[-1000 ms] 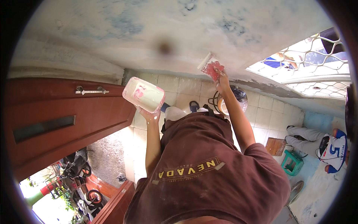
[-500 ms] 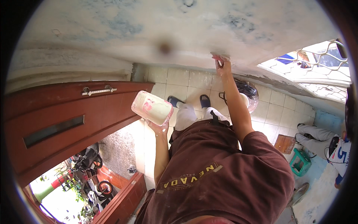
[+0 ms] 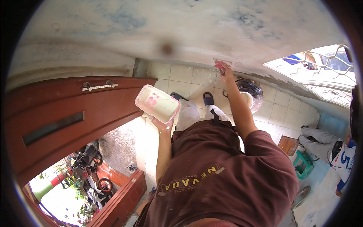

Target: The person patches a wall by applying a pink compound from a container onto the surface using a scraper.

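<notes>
My left hand (image 3: pixel 163 124), spotted with white, supports a rectangular plastic tub (image 3: pixel 166 108) from below. Inside the tub is whitish paste with pink smears; the fingers beneath it are mostly hidden. With my right arm stretched forward, my right hand (image 3: pixel 227 74) grips a putty knife (image 3: pixel 221 64) with a reddish handle. Its wide blade lies at the lower part of the wall (image 3: pixel 181 32). The wall is coated off-white, with bluish-grey patches showing through. Whether the blade touches the wall I cannot tell.
A red-brown door (image 3: pixel 60 109) stands at the left, a doorway with a bicycle beyond. Beside my right forearm, a bucket (image 3: pixel 247 99) and a dark plastic bag (image 3: pixel 249 86) rest on the tiles. Further right are a grilled window (image 3: pixel 321 62), a green stool (image 3: pixel 303 165) and another person (image 3: pixel 336 151).
My right hand has come down slightly along the wall toward me, and the putty knife's blade shows more clearly. The tub in my left hand has shifted a little up and right.
</notes>
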{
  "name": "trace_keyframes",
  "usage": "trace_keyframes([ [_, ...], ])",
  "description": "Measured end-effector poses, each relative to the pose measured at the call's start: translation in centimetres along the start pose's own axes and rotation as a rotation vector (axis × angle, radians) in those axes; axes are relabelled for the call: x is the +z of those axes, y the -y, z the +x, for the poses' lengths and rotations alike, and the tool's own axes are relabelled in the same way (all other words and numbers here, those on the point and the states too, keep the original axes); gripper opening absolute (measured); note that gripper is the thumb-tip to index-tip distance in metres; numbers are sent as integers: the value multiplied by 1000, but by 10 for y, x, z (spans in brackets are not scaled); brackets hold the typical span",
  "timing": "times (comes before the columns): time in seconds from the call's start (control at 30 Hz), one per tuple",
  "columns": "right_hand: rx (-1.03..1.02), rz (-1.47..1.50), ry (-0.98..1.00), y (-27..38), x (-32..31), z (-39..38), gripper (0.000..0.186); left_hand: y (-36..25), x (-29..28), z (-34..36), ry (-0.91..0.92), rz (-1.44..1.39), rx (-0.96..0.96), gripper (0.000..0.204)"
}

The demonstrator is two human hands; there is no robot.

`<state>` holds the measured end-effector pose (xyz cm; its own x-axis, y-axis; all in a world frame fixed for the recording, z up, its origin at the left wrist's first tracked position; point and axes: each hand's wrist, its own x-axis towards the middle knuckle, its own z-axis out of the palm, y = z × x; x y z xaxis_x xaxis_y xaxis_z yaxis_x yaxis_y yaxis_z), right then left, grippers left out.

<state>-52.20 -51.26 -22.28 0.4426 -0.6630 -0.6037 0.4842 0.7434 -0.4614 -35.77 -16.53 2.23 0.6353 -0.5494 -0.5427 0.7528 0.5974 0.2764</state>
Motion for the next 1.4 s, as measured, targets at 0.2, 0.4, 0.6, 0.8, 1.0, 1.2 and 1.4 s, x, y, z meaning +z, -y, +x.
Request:
trace_keyframes([
  [0.2, -52, 214, -163, 11, 43, 22, 25, -14, -15, 4, 75, -80, -18, 63],
  [0.4, 10, 363, -77, 108, 141, -82, 21, -9, -24, 13, 23, -40, -4, 65],
  [0.6, -132, 351, 22, 108, 128, -144, 15, 10, -25, 27, 86, 74, 22, 64],
  [0.8, 151, 143, -65, 3, 16, -30, 20, 0, 6, -9, 62, 15, 40, 50],
  [1.0, 27, 230, -407, -11, -2, 31, 23, -4, 14, -1, 82, 99, 32, 62],
  [1.2, -55, 350, -143, 78, 67, -37, 21, 7, 13, 16, 137, 133, 18, 61],
  [1.4, -175, 353, 113, 142, 120, -165, 18, 24, 25, 36, 156, 114, -58, 62],
])
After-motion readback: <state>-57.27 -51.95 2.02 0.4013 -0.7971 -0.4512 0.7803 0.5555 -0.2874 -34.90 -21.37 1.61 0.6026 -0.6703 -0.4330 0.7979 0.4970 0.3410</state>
